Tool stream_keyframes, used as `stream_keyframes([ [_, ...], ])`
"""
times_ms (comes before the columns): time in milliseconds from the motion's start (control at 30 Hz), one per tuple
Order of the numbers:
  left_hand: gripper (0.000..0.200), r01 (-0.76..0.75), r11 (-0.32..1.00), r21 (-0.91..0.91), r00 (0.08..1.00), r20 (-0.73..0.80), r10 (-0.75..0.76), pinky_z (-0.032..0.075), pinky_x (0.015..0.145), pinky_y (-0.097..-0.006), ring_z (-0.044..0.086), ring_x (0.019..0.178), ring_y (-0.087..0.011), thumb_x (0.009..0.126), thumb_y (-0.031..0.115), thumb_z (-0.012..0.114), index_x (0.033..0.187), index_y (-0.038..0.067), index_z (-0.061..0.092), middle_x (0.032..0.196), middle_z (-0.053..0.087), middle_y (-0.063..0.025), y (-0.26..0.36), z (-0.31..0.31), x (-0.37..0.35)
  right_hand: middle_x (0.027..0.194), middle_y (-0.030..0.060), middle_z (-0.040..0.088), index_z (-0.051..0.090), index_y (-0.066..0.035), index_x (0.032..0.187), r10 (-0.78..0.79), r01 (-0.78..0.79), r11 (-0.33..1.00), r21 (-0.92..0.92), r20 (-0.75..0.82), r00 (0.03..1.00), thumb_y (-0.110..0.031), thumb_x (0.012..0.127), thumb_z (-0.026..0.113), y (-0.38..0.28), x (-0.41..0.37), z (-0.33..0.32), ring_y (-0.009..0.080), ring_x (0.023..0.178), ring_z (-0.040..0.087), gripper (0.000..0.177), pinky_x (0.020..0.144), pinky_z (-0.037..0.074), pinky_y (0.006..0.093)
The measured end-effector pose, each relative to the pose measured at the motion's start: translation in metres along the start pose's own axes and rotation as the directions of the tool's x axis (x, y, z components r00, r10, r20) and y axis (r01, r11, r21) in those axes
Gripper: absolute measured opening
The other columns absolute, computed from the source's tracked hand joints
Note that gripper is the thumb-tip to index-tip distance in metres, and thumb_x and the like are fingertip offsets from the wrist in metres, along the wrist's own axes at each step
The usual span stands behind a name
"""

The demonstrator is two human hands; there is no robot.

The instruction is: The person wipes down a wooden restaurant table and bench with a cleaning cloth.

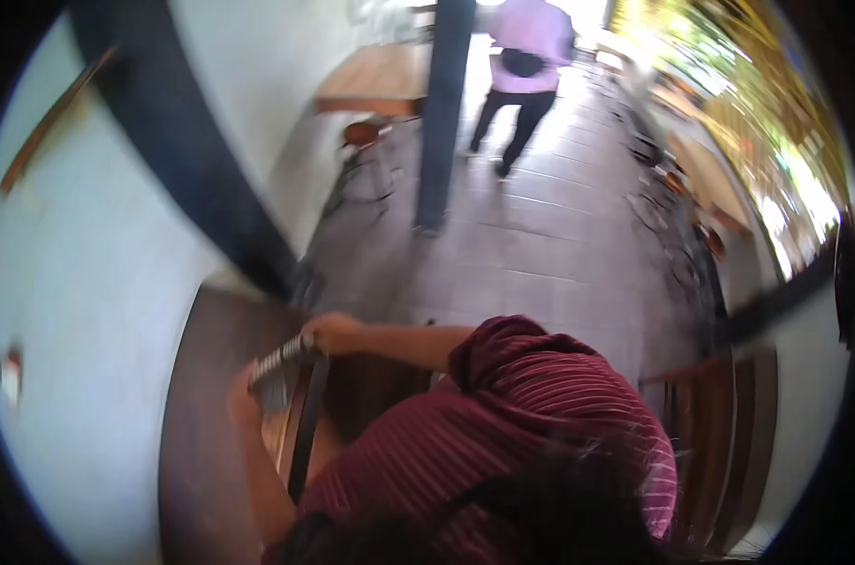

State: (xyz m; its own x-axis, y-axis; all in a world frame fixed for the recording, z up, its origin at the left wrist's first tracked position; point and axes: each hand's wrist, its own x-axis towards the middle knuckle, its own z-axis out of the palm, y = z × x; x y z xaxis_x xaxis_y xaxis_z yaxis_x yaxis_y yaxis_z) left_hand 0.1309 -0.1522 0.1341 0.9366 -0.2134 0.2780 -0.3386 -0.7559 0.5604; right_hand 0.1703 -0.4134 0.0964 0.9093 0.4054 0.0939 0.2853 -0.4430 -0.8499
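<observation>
Between my two hands is a flat grey item [275,390] with a pale, ribbed edge, like a spiral binding; blur hides its exact kind. My left hand [244,395] is closed at its near-left end. At the far-right end my right hand [335,334] is closed on the ribbed edge. The item is tilted above a light wooden piece with a dark strip [307,424]. Beside and under my hands lies a dark brown wooden surface [196,443]. My fingers are partly hidden and smeared.
A person [531,56] stands or walks further along the tiled floor [531,245]. A dark post [443,122] rises near a wooden table [375,75] and a stool [363,134]. More tables and stools line the right side; a pale wall [88,282] is on the left.
</observation>
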Motion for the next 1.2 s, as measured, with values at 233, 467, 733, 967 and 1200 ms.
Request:
stream_keyframes([
  [233,0.036,0.257,0.930,0.262,0.957,-0.200,-0.208,0.042,0.092,-0.0387,0.055,0.105,-0.0242,0.076,-0.001,0.050,0.107,0.015,0.061,0.113,0.059,-0.0065,-0.072,-0.010,-0.076,0.119,0.0195,0.050,0.051,-0.005,0.118,-0.270,0.337,0.934,-0.120,0.383,0.883,-0.017,0.082,0.050,-0.011,0.060,0.063,0.0323,0.114,0.045,0.038,0.098,0.035,0.0370],
  [467,0.037,0.673,0.697,0.249,0.706,0.066,-0.705,0.030,0.102,-0.0429,0.039,0.123,-0.0279,0.080,0.020,0.053,0.116,0.014,0.054,0.134,0.041,-0.0097,-0.110,0.043,-0.179,0.127,0.0214,0.043,0.046,0.000,0.122,-0.042,0.267,0.952,-0.152,0.796,0.603,-0.030,0.081,0.057,0.066,0.014,0.094,0.0328,0.123,0.036,0.052,0.104,0.028,0.0385],
  [733,0.060,0.719,0.608,0.337,0.644,0.004,-0.765,0.008,0.105,-0.0563,0.005,0.136,-0.0289,0.082,0.040,0.055,0.135,0.024,0.032,0.149,0.007,-0.0041,-0.089,0.086,-0.107,0.119,0.0164,0.052,0.052,-0.003,0.116,0.130,0.121,0.945,-0.304,0.688,0.713,-0.028,0.082,0.057,0.136,-0.013,0.033,0.0298,0.114,0.046,0.043,0.098,0.035,0.0368],
  [967,0.052,0.734,0.668,0.125,0.654,0.136,-0.744,0.007,0.102,-0.0624,0.019,0.131,-0.0310,0.081,0.046,0.055,0.127,0.026,0.041,0.136,0.029,-0.0045,-0.062,0.110,-0.052,0.107,0.0125,0.060,0.054,-0.004,0.112,0.248,-0.137,0.962,-0.238,0.540,0.804,-0.021,0.084,0.056,0.163,-0.035,0.012,0.0230,0.099,0.058,0.034,0.087,0.043,0.0323],
  [1200,0.086,0.880,0.393,0.266,0.425,-0.074,-0.902,0.004,0.106,-0.0555,0.003,0.136,-0.0310,0.072,0.057,0.060,0.141,0.028,0.015,0.147,0.007,-0.0042,-0.084,0.080,-0.096,0.106,0.0115,0.060,0.055,-0.004,0.112,0.311,-0.209,0.950,-0.234,0.611,0.728,-0.020,0.084,0.055,0.153,-0.041,0.014,0.0206,0.097,0.057,0.032,0.087,0.043,0.0315],
])
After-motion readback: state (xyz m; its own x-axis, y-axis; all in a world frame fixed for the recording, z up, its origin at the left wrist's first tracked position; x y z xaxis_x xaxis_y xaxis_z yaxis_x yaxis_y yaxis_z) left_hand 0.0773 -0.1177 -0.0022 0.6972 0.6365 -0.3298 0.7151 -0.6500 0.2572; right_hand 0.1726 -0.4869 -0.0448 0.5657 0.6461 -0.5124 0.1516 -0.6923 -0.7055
